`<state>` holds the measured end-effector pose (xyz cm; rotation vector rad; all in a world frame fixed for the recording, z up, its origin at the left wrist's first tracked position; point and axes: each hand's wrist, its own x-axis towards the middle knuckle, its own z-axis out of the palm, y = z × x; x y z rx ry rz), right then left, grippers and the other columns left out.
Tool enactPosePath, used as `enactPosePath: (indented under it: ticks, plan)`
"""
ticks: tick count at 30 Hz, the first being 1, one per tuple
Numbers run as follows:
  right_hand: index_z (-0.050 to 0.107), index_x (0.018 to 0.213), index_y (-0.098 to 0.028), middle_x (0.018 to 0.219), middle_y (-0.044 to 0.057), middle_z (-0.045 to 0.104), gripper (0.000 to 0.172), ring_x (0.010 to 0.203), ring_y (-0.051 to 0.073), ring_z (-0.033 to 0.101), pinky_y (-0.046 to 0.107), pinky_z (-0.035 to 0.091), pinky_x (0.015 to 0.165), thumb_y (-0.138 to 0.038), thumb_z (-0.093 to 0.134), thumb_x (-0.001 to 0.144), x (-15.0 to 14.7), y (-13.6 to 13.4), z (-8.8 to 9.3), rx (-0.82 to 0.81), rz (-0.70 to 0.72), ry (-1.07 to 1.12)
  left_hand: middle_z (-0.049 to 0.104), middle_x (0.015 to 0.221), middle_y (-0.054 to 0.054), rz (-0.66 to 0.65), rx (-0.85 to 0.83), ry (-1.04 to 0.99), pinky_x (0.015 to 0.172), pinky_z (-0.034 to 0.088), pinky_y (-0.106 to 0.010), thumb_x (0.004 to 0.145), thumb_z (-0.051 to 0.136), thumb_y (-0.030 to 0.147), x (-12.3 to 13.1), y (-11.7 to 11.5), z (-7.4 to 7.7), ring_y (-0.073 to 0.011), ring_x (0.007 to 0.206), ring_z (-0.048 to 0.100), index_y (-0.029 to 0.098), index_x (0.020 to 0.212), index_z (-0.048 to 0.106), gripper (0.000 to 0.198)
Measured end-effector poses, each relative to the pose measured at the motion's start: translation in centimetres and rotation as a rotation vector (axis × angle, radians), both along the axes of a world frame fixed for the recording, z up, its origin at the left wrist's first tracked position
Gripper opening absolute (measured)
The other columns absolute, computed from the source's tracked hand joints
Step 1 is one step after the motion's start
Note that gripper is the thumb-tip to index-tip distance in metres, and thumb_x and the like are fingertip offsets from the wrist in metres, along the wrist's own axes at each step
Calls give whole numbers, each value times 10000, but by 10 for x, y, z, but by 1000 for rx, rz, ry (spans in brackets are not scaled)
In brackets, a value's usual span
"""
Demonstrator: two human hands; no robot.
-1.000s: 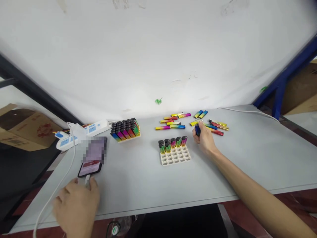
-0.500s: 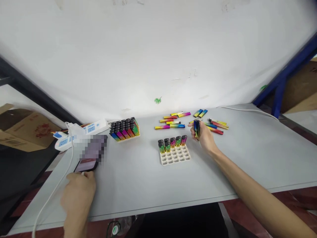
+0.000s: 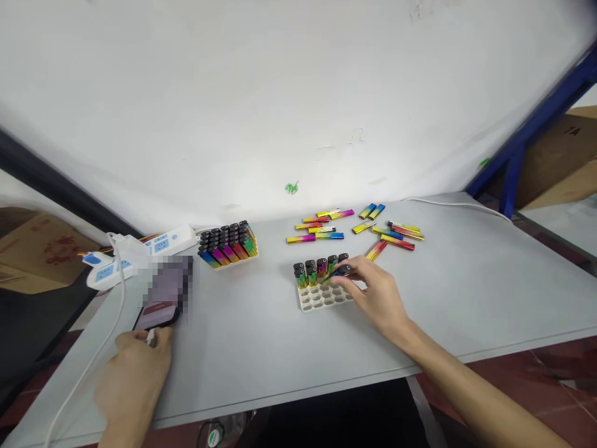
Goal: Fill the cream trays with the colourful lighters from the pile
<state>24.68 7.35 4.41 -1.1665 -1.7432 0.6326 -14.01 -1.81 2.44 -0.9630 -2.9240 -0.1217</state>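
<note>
My right hand (image 3: 373, 289) pinches a blue-green lighter (image 3: 344, 270) by its black top, tilted over the white holed tray (image 3: 321, 300). Several lighters with black tops (image 3: 312, 275) stand upright in the tray's back rows. At the left, my left hand (image 3: 137, 367) is closed on a white cable plug (image 3: 151, 338) just below the near end of a phone (image 3: 156, 315). Whether the plug is in the phone I cannot tell. The phone's upper part is blurred out.
A second tray, full of upright lighters (image 3: 228, 246), stands back left beside a white power strip (image 3: 140, 255). Loose shiny lighters (image 3: 394, 239) lie towards the wall. A white cable (image 3: 105, 342) runs along the left. A cardboard box (image 3: 41, 249) stands beyond the table's left edge.
My right hand has moved left and nearer, bringing the lighter from beside the loose ones to the tray. My left hand has shifted slightly, and the white plug now shows between its fingers.
</note>
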Motion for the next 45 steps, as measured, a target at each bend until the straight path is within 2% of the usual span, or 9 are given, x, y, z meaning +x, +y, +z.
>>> enactPosePath:
  ticks: [8, 13, 18, 23, 28, 34, 37, 41, 45]
  plan:
    - [670, 1052, -251, 1005, 83, 730, 189, 681, 228, 677, 357, 512, 593, -363, 592, 921, -22, 1, -21, 62, -121, -278, 651, 679, -110, -28, -19, 50, 609, 476, -389, 890, 379, 549, -1, -5, 1, -363, 756, 678, 137, 1111, 573, 507]
    - [656, 1054, -226, 939, 71, 734, 158, 666, 216, 670, 309, 427, 555, -264, 576, 923, -26, 3, -8, -53, -152, -568, 683, 767, -149, -41, -82, 11, 669, 493, -384, 903, 335, 552, 4, -4, 12, -365, 831, 688, 118, 1157, 550, 547]
    - [667, 922, -216, 801, 55, 711, 130, 612, 193, 630, 291, 270, 506, -267, 550, 943, -29, 4, 3, -101, -139, -793, 694, 813, -139, -47, -123, 0, 733, 504, -392, 885, 348, 639, -1, -9, 8, -358, 857, 689, 161, 1209, 549, 611]
    - [679, 740, -233, 632, 34, 667, 328, 547, 174, 566, 282, 242, 506, -425, 523, 955, -20, 3, 18, -182, -111, -782, 677, 736, -183, -74, -93, -23, 676, 497, -428, 831, 266, 797, 0, -12, 3, -403, 800, 680, 125, 1224, 562, 833]
    - [632, 663, -205, 597, 69, 636, 523, 547, 187, 535, 296, 280, 540, -567, 406, 965, 25, 44, 37, -82, -432, -696, 696, 881, -185, -67, -94, -14, 666, 505, -454, 839, 263, 788, 15, -12, 3, -403, 828, 681, 155, 1248, 562, 811]
    - [690, 1021, -149, 1066, 185, 690, 381, 1006, 314, 599, 357, 403, 750, -321, 355, 962, 92, 151, 12, -213, -520, -871, 644, 1067, -238, -314, 92, 307, 802, 501, -520, 917, 360, 563, 32, -14, 4, -425, 1037, 599, 65, 1193, 613, 622]
    - [654, 1155, -122, 1163, 210, 657, 470, 1153, 353, 549, 414, 420, 862, -419, 347, 961, 108, 189, -5, -327, -582, -864, 606, 1161, -248, -464, 234, 350, 872, 479, -555, 925, 414, 508, 48, -4, 1, -421, 1089, 568, 54, 1231, 588, 575]
    - [668, 1114, -145, 1143, 200, 659, 572, 1084, 345, 600, 415, 464, 816, -615, 445, 877, 118, 217, -17, -470, -578, -805, 621, 1136, -153, -931, 471, 177, 933, 478, -487, 933, 504, 401, 100, 12, -6, -313, 1050, 591, 154, 1138, 601, 335]
    - [691, 853, -155, 872, 155, 690, 405, 896, 331, 648, 415, 477, 734, -548, 640, 769, 121, 230, -22, -538, -587, -583, 654, 1138, -99, -1255, 510, 17, 914, 509, -418, 927, 550, 266, 168, 16, -14, -254, 1059, 611, 207, 1139, 595, 225]
